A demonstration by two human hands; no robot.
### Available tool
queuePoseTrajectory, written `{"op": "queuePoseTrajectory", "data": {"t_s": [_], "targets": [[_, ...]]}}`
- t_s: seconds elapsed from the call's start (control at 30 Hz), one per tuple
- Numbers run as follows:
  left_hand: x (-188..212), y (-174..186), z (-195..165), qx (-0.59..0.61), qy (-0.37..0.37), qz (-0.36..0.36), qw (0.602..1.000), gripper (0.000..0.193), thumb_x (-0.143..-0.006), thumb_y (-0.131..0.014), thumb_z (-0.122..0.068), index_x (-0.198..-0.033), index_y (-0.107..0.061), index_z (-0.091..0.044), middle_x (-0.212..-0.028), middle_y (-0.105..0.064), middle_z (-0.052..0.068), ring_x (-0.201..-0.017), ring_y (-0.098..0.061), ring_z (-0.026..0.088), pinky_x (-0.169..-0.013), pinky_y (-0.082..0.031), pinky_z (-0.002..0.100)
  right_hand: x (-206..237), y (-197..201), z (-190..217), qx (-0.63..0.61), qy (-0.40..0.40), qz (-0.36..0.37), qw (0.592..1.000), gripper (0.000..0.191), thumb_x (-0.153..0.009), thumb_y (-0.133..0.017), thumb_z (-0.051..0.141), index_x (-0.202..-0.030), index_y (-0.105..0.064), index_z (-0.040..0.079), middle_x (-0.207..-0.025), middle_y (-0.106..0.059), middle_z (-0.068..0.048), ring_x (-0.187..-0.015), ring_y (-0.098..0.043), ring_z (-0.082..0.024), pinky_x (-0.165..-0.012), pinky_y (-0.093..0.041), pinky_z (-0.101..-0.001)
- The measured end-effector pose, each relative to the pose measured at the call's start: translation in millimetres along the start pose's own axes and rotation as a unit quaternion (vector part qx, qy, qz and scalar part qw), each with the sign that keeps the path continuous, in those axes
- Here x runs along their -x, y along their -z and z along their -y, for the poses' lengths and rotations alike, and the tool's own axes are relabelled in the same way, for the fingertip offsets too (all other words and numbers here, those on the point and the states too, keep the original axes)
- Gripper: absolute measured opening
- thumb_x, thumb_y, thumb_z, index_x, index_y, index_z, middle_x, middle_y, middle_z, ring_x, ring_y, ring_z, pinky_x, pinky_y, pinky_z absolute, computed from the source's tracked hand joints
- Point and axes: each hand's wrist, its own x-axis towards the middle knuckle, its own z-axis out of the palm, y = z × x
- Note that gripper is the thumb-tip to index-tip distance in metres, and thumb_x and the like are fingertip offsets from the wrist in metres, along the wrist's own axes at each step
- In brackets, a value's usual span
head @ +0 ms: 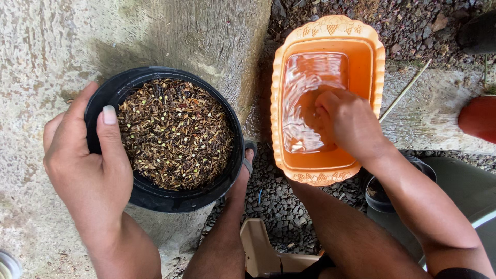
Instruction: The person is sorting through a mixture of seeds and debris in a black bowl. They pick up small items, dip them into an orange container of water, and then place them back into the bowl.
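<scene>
The left hand [85, 165] grips the rim of the round black plastic pot of brown husks [173, 135]. The right hand [349, 121] dips into the orange scalloped plastic tub of water [330, 28], its fingers submerged; I cannot tell whether they are open or curled.

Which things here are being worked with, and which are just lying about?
In use: black pot of seeds and husks, gripped at its rim by the left hand; orange tub of water, right hand dipped in.
Lying about: thin stick; red pot; gravel.
</scene>
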Motion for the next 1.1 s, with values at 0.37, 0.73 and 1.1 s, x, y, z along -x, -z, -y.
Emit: {"op": "queuePoseTrajectory", "data": {"t_s": [0.37, 0.73, 1.1], "targets": [[-1, 0, 0, 0.011, 0.005, -0.002, 1.000, 0.023, -0.116, -0.066, -0.007, -0.137, -0.066, 0.002, -0.112, -0.071, 0.017, -0.113, -0.065, 0.027, -0.099, -0.053, 0.038, 2, 20, 6, 0.002, 0.035, -0.008, 0.999, 0.013, -0.082, -0.077, 0.005, -0.093, -0.072, 0.000, -0.091, -0.072, -0.014, -0.076, -0.072, -0.032, -0.069, -0.060, -0.0417], [-1, 0, 2, 0.011, 0.004, -0.001, 1.000, 0.026, -0.117, -0.059, -0.007, -0.140, -0.066, 0.002, -0.113, -0.071, 0.019, -0.111, -0.064, 0.028, -0.099, -0.052, 0.039, 30, 79, 31, 0.021, 0.151, -0.172, 0.973, 0.008, -0.092, -0.076, -0.005, -0.096, -0.072, 0.001, -0.096, -0.073, -0.012, -0.084, -0.072, -0.024, -0.075, -0.061, -0.0346], [0, -10, 19, 0.072, 0.052, 0.004, 0.996, 0.032, -0.118, -0.048, -0.014, -0.140, -0.067, -0.001, -0.093, -0.066, 0.015, -0.098, -0.061, 0.025, -0.087, -0.049, 0.036, 22, 32, 15, 0.085, 0.058, -0.068, 0.992, 0.010, -0.088, -0.081, 0.008, -0.097, -0.078, 0.009, -0.097, -0.075, -0.006, -0.076, -0.072, -0.023, -0.068, -0.059, -0.0365]]}}
